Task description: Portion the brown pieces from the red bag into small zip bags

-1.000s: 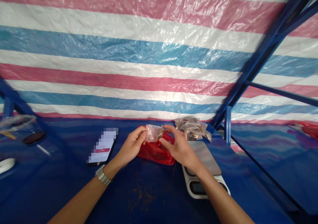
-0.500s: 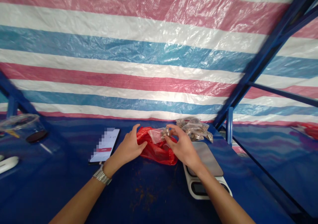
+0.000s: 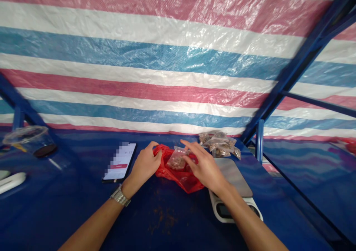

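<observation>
A red plastic bag (image 3: pixel 191 182) lies on the blue table with its mouth open. My left hand (image 3: pixel 146 162) pinches its left edge between thumb and fingers. In the bag's mouth sits a small clear zip bag (image 3: pixel 177 161) with brownish bits inside. Over the right part of the red bag is my right hand (image 3: pixel 204 165), thumb and index finger spread apart. Its thumb tip is right beside the small zip bag; whether they touch I cannot tell. Part of the red bag's contents is hidden under this hand.
To the right stands a white digital scale (image 3: pixel 235 180) with a metal plate. Several filled zip bags (image 3: pixel 221 143) are piled behind it. A phone (image 3: pixel 121 164) lies left, a clear plastic tub (image 3: pixel 30 141) farther left. Brown crumbs (image 3: pixel 164 219) dot the table (image 3: pixel 189 228).
My right hand has let go of the small zip bag, which has dropped lower into the red bag. The red bag's mouth is wider, and my left hand has closed on its edge.
</observation>
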{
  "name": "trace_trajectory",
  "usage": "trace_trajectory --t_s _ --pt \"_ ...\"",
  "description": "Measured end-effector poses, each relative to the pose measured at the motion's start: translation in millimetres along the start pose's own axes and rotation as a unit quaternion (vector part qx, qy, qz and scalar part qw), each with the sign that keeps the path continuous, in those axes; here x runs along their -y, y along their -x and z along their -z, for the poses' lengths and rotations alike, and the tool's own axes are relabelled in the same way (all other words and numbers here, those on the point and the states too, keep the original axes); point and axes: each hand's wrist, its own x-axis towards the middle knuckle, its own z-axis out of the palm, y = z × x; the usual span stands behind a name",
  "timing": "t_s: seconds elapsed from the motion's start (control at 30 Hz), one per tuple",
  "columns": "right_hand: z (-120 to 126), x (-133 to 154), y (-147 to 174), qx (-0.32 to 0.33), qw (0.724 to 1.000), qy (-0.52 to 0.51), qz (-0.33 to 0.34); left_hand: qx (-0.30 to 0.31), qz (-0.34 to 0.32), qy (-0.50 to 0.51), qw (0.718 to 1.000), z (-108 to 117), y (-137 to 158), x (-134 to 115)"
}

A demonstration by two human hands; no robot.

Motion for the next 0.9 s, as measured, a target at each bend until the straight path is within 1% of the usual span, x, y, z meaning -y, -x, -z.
trace_trajectory --t_s 0.1,0.17,0.23,0.3,0.37,0.4,0.47,0.5,0.57,0.63,0.7,0.73,0.8,0.87,0.9 --pt "-4.8 1.1 0.0 0.014 1.0 0.006 -0.016 0.004 0.003 -0.045 0.999 4.0 -0.5 -0.5" --pt "-2.5 0.4 0.4 0.025 0.999 0.028 -0.018 0.021 0.015 -0.07 0.997 5.0 -0.7 -0.6" --pt "5.1 -2.5 2.7 0.026 0.996 0.079 -0.025 0.037 0.025 -0.092 0.995 4.7 -0.9 -0.2" --pt "15.1 -7.8 7.5 0.034 0.987 0.149 -0.054 0.049 0.03 -0.102 0.993 3.8 -1.1 0.8" --pt "23.4 -14.6 13.0 0.069 0.973 0.203 -0.084 0.055 0.024 -0.096 0.994 3.4 -1.5 1.8" --pt "26.1 -17.8 14.9 0.093 0.969 0.208 -0.09 0.055 0.02 -0.089 0.994 3.7 -1.9 1.9" --pt "29.1 -22.0 15.3 0.124 0.972 0.177 -0.089 0.04 0.01 -0.078 0.996 5.5 -2.7 0.9" --pt "30.0 -22.6 13.6 0.121 0.976 0.154 -0.09 0.026 0.004 -0.074 0.997 7.0 -3.0 -0.6" --pt "32.4 -20.2 7.5 0.08 0.984 0.127 -0.099 0.005 -0.003 -0.067 0.998 10.9 -3.2 -5.1" --pt "36.6 -14.3 1.0 0.033 0.985 0.138 -0.097 -0.006 -0.004 -0.074 0.997 15.1 -2.6 -10.7" --pt "41.6 -7.2 -3.1 0.015 0.983 0.166 -0.076 -0.025 -0.001 -0.085 0.996 18.6 -1.9 -15.2" --pt "43.7 -4.0 -4.0 0.014 0.982 0.178 -0.065 -0.035 -0.002 -0.082 0.996 19.9 -1.7 -16.5" --pt "45.3 0.4 -3.9 0.022 0.978 0.2 -0.062 -0.036 -0.006 -0.058 0.998 21.4 -1.7 -17.2" --pt "42.9 1.2 -2.4 0.052 0.972 0.214 -0.077 -0.024 -0.014 -0.055 0.998 21.3 -1.6 -15.8" --pt "40.5 0.1 -1.5 0.072 0.97 0.217 -0.084 -0.026 -0.02 -0.071 0.997 20.5 -1.3 -15.0"
